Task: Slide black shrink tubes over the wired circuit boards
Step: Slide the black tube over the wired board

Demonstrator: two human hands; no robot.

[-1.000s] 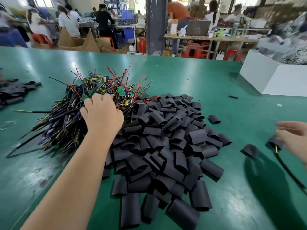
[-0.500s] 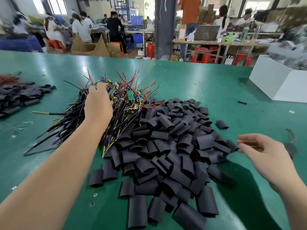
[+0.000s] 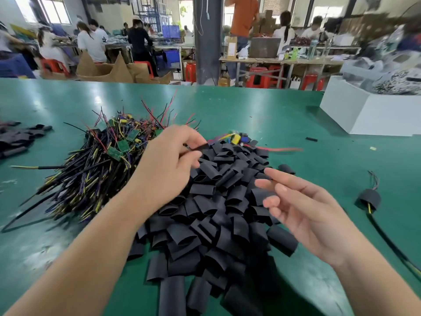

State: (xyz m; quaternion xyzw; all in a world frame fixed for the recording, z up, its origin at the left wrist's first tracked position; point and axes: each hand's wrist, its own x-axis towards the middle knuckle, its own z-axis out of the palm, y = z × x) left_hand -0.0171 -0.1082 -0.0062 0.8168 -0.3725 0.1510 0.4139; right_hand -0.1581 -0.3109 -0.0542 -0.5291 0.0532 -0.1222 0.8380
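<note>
Over the shrink-tube pile [image 3: 216, 201], your left hand [image 3: 168, 165] pinches a wired circuit board [image 3: 237, 139] lying crosswise, red wires [image 3: 282, 148] pointing right; your right hand [image 3: 312, 215] hovers loose-fingered, empty.

Glossy, smooth green tabletop [image 3: 262, 106] throws back the light; heaped flat black shrink tubes [image 3: 205, 190] look matt plastic; thin coloured wires [image 3: 91, 179], shiny plastic-sheathed.

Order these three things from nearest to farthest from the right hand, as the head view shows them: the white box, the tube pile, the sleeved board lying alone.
1. tube pile: just under and left of the right hand, at its fingertips.
2. sleeved board: lying alone, to the hand's right.
3. white box: far back on the right side.
</note>
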